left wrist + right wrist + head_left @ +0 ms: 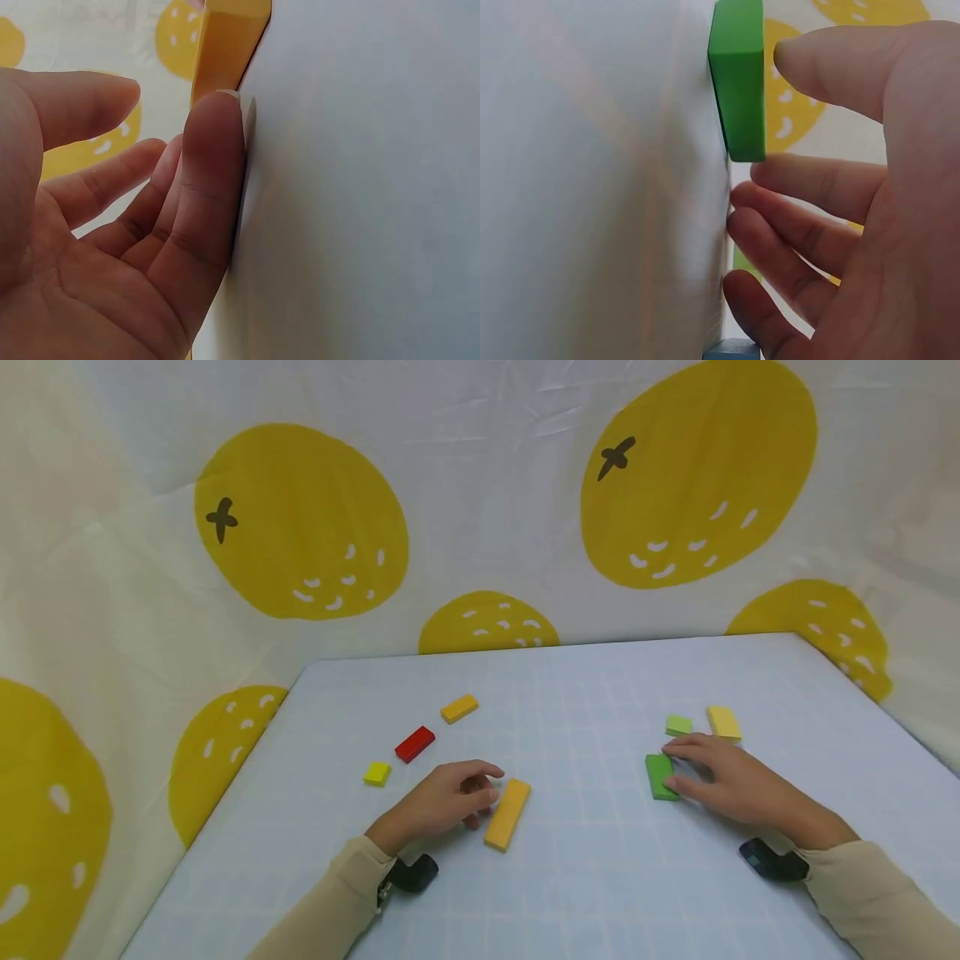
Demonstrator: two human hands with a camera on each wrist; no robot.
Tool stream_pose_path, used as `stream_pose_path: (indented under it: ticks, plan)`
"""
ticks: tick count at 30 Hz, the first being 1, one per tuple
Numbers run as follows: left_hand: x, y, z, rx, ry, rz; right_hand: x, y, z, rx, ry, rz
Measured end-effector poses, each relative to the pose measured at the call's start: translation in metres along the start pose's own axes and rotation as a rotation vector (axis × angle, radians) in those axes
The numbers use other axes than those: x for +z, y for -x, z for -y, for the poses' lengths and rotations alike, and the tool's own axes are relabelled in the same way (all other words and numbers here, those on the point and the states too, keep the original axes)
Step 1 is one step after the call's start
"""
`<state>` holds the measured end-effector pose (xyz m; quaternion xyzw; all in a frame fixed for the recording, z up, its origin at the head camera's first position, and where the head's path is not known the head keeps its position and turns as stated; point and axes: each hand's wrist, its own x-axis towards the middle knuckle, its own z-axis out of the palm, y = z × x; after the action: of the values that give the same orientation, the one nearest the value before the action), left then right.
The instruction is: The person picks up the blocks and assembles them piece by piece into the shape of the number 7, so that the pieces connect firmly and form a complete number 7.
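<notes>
My left hand [450, 793] hovers low over the table beside a long orange block [507, 814], its fingers loosely bent with nothing between them. In the left wrist view, one fingertip comes close to the end of that orange block [229, 45]; contact is unclear. At the right, my right hand [731, 781] is at a green block [661, 777], thumb and index finger spread along its side. The right wrist view shows the thumb apart from the green block [739, 82] and the index fingertip near its corner. A light green block [678, 725] and a pale yellow block [723, 723] lie beyond this hand.
Left of centre lie a small yellow block [377, 773], a red block [415, 744] and a short orange block [459, 708]. Part of a blue block [733, 350] shows below my right fingers. A fruit-print curtain [495, 510] hangs behind the pale checked table [585, 877].
</notes>
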<state>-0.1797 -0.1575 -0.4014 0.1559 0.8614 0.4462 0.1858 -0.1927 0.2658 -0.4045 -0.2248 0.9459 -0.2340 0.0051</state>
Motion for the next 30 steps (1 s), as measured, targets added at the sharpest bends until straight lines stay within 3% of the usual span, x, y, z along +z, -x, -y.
stream_pose_path:
  ticks: [10,16,22,30]
  plan:
    - [-0.007,0.000,0.000,0.022,-0.007,0.018,0.000,0.002,-0.005,-0.035,-0.004,-0.018]
    - [-0.020,0.004,0.007,0.025,-0.028,0.010,0.003,0.001,-0.004,-0.058,-0.017,-0.013]
    - [-0.034,0.007,0.014,0.053,-0.062,-0.045,0.003,-0.003,0.002,-0.039,-0.024,-0.016]
    - [-0.035,0.005,0.016,-0.022,-0.089,-0.156,-0.001,0.004,0.001,-0.015,-0.060,-0.017]
